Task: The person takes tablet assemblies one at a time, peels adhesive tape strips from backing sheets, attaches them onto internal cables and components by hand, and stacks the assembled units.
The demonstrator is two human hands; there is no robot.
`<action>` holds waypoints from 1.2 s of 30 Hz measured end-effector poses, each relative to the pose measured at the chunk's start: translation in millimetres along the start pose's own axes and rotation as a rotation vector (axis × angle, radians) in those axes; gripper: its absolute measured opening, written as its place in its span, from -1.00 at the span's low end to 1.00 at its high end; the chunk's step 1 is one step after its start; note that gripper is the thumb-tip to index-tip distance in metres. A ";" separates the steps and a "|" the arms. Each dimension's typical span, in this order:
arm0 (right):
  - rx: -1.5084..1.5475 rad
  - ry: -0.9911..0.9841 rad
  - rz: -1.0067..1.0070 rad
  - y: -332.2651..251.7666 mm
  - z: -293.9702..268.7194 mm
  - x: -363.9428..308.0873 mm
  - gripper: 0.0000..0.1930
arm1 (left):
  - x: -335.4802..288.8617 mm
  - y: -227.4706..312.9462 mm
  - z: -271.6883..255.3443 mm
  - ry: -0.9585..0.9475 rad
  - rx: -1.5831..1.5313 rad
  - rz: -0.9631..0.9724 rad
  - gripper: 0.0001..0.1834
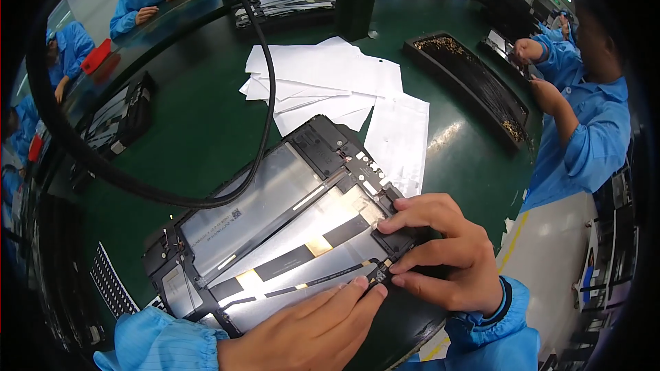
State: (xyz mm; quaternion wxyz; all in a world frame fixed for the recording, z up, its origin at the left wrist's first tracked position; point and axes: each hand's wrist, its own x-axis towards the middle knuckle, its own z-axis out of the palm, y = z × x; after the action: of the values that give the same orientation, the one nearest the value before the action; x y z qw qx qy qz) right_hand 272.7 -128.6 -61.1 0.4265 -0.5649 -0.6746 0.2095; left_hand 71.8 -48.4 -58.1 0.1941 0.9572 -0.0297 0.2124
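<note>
An opened tablet (265, 196) lies at a slant in front of me, with silver battery panels and black parts along its edges. My left hand (309, 326) rests along its near side, fingers stretched out. Its fingertips touch the end of a thin black flat cable (302, 287) close to the right corner. My right hand (450, 254) grips that right corner, with the thumb and fingers bent around the black edge by a small connector (380, 273). The underside of the corner is hidden by the right fingers.
A thick black cable (271, 89) loops over the tablet. White paper sheets (309, 72) lie behind it on the green table (474, 185). A long black tray (505, 136) holds many small brass-coloured pieces. Co-workers in blue sit around; one works at the right (584, 124).
</note>
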 end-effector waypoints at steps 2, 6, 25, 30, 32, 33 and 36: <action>-0.031 -0.008 -0.023 -1.4 0.1 0.1 -0.83 | -0.8 0.5 0.2 0.002 0.002 0.000 -0.68; -0.059 -0.012 -0.063 -1.3 3.1 -1.5 -0.82 | -2.8 2.4 0.6 0.002 0.037 0.013 -0.68; -0.193 0.121 -0.149 0.3 12.9 -5.9 -0.83 | 0.5 -2.0 0.0 -0.028 -0.136 -0.104 -0.66; -0.193 0.076 -0.245 -1.9 13.7 -4.5 -0.83 | -3.9 -3.1 1.3 0.018 -0.111 -0.069 -0.66; -0.162 0.066 -0.277 0.0 16.3 -4.4 -0.83 | -4.2 -2.4 1.0 0.023 -0.102 -0.066 -0.66; -0.158 0.075 -0.264 -0.1 16.9 -5.8 -0.83 | -3.6 -2.3 1.5 0.018 -0.110 -0.063 -0.66; -0.154 0.090 -0.241 -0.9 20.8 -5.9 -0.82 | -2.8 -3.8 0.1 0.009 -0.114 -0.054 -0.66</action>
State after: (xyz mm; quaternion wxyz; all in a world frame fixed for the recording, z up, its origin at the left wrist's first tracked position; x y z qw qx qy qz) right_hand 255.3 -130.2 -73.9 0.4337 -0.5197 -0.7319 0.0785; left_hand 69.9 -45.0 -60.7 0.2539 0.9442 -0.0151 0.2092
